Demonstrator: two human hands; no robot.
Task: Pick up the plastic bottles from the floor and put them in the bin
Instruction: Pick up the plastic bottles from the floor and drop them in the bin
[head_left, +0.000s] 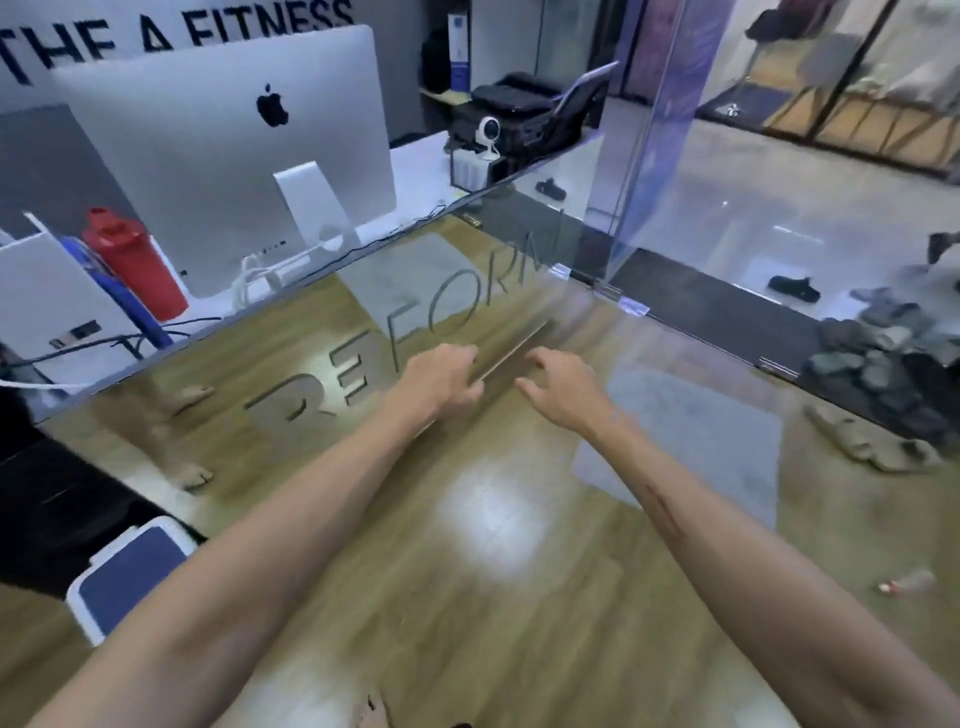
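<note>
Both my arms reach forward over the wooden floor toward the desk's mirrored front panel (322, 364). My left hand (441, 379) hangs with loosely curled fingers and holds nothing. My right hand (561, 389) is beside it, fingers spread, also empty. A small clear plastic bottle (906, 581) with a red cap lies on the floor far to the right, well apart from both hands. A white container with a dark blue top (130, 571), possibly the bin, stands at the lower left by the desk.
The desk carries a silver computer (223, 145), a red flask (132, 260) and cables. A glass door (649, 156) stands open ahead on the right. Several shoes and sandals (883, 374) are piled at the right. A grey mat (691, 441) lies on the floor.
</note>
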